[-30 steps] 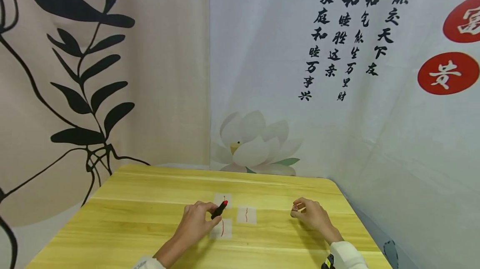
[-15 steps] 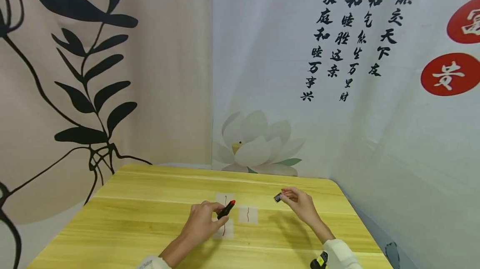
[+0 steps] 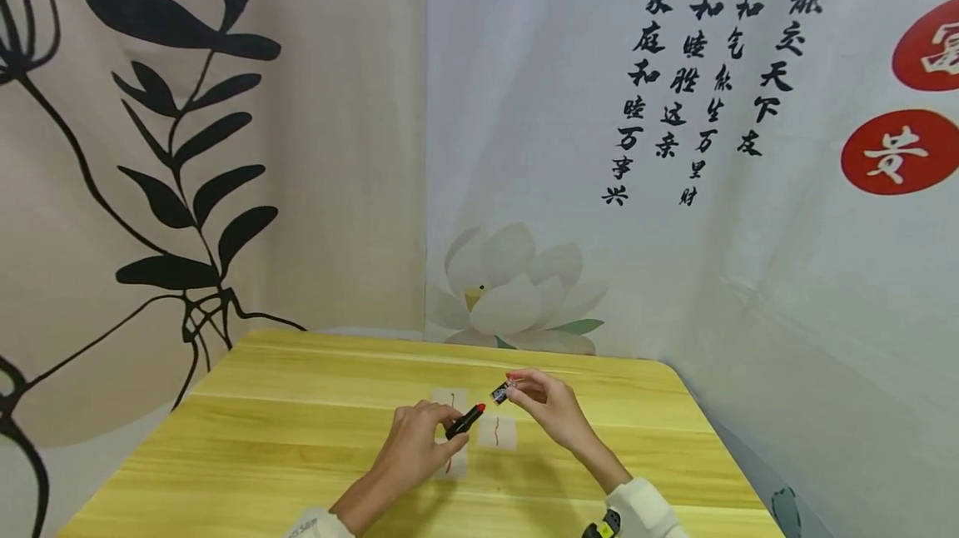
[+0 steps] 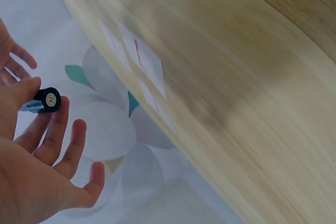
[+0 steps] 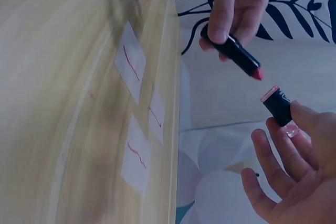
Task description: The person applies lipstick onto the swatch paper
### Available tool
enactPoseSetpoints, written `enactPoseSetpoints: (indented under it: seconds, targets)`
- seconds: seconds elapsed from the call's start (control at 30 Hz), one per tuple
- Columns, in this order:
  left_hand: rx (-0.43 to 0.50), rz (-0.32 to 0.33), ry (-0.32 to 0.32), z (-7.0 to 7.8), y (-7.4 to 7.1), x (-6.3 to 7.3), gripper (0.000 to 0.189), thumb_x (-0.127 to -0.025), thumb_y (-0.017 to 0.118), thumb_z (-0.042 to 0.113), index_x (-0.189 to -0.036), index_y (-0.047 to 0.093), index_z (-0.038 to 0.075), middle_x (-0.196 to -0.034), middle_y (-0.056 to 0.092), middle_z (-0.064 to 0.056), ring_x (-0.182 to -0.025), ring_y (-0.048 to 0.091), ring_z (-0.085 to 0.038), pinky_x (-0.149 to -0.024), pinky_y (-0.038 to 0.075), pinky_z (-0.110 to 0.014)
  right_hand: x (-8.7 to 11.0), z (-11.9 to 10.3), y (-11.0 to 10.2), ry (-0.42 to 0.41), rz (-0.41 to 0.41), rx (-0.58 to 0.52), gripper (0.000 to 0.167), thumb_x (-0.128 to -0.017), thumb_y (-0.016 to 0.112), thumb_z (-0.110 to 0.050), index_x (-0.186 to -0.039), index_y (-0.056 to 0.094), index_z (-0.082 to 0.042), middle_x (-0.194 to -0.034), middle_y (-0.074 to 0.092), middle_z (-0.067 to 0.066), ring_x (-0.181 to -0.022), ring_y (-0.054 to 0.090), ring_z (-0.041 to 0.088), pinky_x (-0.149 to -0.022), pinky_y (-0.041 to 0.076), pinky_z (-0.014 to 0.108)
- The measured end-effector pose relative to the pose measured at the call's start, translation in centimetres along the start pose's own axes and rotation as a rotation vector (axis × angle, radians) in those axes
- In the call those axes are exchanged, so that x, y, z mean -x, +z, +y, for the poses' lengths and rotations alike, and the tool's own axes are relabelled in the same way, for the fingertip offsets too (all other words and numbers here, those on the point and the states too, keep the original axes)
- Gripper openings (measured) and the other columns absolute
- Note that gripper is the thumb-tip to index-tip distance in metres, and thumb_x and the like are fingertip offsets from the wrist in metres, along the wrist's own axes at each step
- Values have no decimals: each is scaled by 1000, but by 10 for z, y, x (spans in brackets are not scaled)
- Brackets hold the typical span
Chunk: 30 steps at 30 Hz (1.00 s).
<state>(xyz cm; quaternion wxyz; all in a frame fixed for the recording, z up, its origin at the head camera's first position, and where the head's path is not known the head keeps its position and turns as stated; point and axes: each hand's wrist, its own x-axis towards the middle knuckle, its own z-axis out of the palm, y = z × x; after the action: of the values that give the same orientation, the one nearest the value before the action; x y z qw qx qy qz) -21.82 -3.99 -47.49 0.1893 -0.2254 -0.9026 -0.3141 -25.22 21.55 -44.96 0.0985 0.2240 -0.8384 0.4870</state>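
Note:
My left hand (image 3: 414, 445) pinches the black base of a lipstick (image 5: 234, 56) between thumb and fingers, its red tip exposed and angled up to the right. The lipstick's round bottom end, with a pale sticker, faces the left wrist camera. My right hand (image 3: 556, 410) pinches the lipstick cap (image 5: 278, 105), black with white lettering and a clear pink end, its open mouth facing the red tip. A small gap separates cap and tip. Both are held above the table, over white paper squares; one paper square (image 3: 498, 433) bears a wavy red line.
Two more marked papers, a far one (image 3: 449, 396) and a near one (image 3: 451, 466) partly behind the left hand, lie on the yellow wooden table (image 3: 300, 405). Behind the table's back edge hangs a printed cloth (image 3: 517, 155) with a lotus and characters.
My right hand has moved left with the cap, from the table's right side to just beside the lipstick tip. My left hand has shifted slightly right, and the lipstick now tilts lower.

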Motion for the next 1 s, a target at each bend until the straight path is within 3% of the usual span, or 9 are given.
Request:
enactPoseSetpoints:
  seconds: [0.6, 0.83, 1.0]
  targets:
    - [-6, 19, 22, 1, 0, 0, 15, -87, 86, 30, -98, 79, 24, -84, 68, 19, -83, 60, -6, -86, 46, -52, 1, -10, 23, -7, -73, -42, 32, -100, 72, -27, -128, 70, -12, -109, 77, 4, -97, 74, 17, -85, 59, 27]
    - [-5, 40, 34, 0, -1, -1, 16, -87, 86, 31, -100, 78, 25, -86, 68, 19, -87, 61, -7, -88, 45, -53, 7, -41, 26, -3, -93, -46, 30, -100, 70, -12, -128, 68, -1, -109, 76, 16, -98, 74, 33, -82, 57, 21]
    - [-7, 59, 40, -1, -2, -1, 18, -86, 86, 33, -100, 78, 24, -86, 68, 19, -88, 62, -8, -90, 46, -54, 1, -20, 33, -12, -100, -47, 32, -102, 69, -17, -132, 67, -5, -112, 76, 12, -100, 74, 30, -84, 59, 27]
